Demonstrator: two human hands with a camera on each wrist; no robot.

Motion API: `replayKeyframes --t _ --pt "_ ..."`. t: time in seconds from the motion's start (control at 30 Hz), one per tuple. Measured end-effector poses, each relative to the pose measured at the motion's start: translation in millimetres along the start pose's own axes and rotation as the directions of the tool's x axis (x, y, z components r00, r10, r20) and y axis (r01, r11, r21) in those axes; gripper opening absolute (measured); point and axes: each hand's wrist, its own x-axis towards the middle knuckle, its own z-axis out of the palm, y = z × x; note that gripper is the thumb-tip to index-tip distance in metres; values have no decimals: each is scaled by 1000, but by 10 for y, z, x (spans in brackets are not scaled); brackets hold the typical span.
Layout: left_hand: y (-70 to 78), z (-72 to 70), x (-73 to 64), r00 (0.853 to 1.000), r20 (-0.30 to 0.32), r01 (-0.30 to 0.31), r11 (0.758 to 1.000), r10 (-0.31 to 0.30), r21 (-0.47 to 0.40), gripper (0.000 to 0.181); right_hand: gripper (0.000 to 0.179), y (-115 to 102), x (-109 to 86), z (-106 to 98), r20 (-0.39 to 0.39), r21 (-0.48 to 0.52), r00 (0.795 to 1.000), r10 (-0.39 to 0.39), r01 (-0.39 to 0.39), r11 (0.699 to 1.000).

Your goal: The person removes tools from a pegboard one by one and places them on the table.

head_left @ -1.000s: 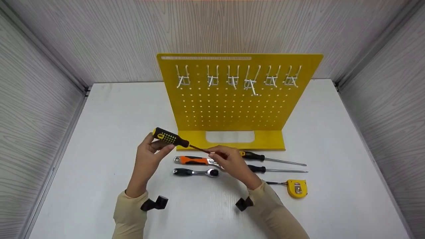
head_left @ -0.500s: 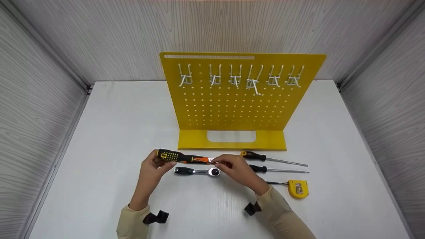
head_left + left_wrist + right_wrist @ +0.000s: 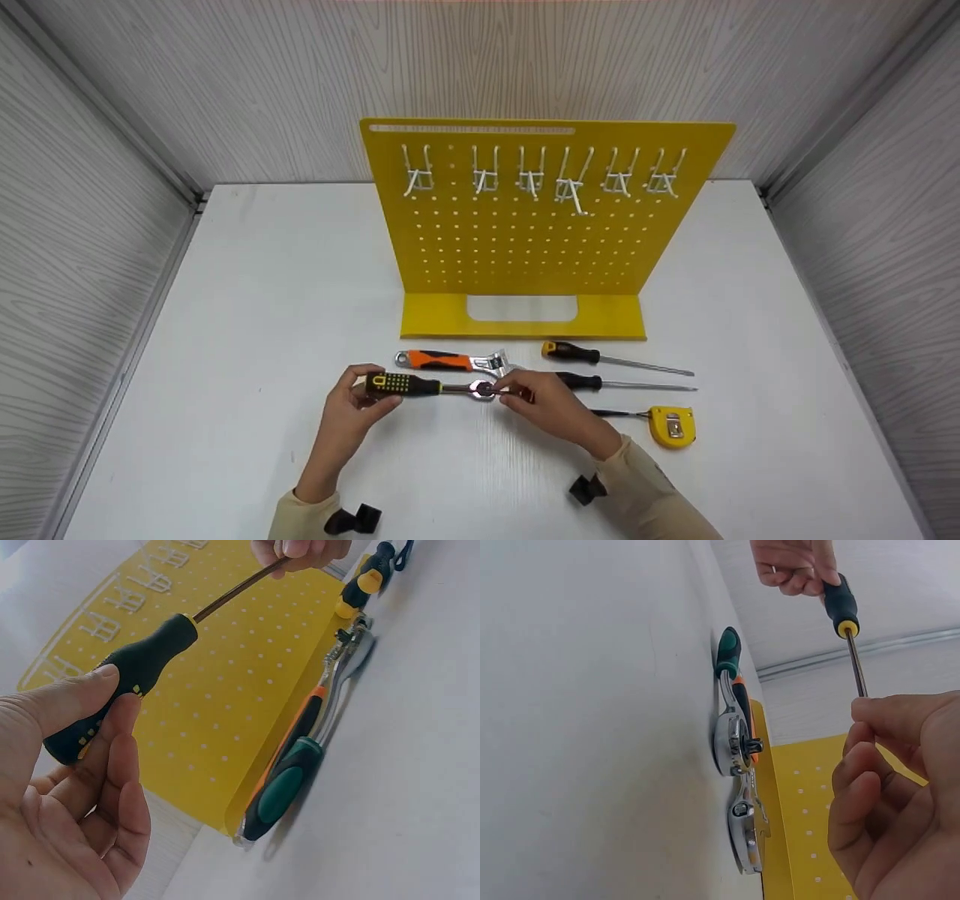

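Observation:
Between both hands, a screwdriver point(image 3: 409, 385) with a black handle and yellow dots is held level above the table. My left hand point(image 3: 352, 403) pinches its handle between thumb and fingers. At the other end, my right hand point(image 3: 547, 405) pinches the thin shaft near the tip, and the tip itself is hidden by the fingers. In the head view the screwdriver overlaps the ratchet wrench point(image 3: 482, 390), whose green and black handle point(image 3: 281, 791) shows in the left wrist view. Just behind lies an orange-handled adjustable wrench point(image 3: 442, 361).
A yellow pegboard point(image 3: 517, 247) with several white hooks point(image 3: 530, 180) stands at the back. Right of the hands lie two more screwdrivers point(image 3: 574, 352) point(image 3: 581, 381) and a yellow tape measure point(image 3: 673, 426); a dark thin strap point(image 3: 619, 413) reaches it. Patterned walls point(image 3: 90, 225) enclose the table.
Both hands have brought the screwdriver toward the person, from behind the adjustable wrench to over the ratchet wrench. It has turned from slanted to level, and the adjustable wrench is uncovered.

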Motion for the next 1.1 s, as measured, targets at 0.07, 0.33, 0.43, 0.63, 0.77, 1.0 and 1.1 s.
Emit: replayKeyframes --t 0.07,0.33,0.43,0.63,0.77,1.0,1.1 --pt "-39 8 -17 1000 11 17 999 -17 28 49 15 3 -27 3 0 -34 1000 -1 1 999" --pt "-200 52 -48 1000 16 8 984 -11 178 41 11 43 -104 13 32 -155 999 11 -6 988" --pt "-255 65 -69 999 38 -25 974 17 224 39 10 61 -119 19 43 -179 999 23 -16 984" --pt "-341 66 -86 998 66 -23 961 5 277 37 10 108 -144 84 65 -223 998 25 -10 975" --pt "-367 76 -75 998 56 -6 945 -13 327 37 10 129 -154 131 75 -268 997 32 -11 963" --pt "-397 93 -30 999 50 -38 905 19 423 36 9 122 -147 142 82 -331 997 13 15 944" --pt "-416 90 -5 998 52 -45 898 25 438 34 9 130 -144 143 91 -363 996 8 26 932"
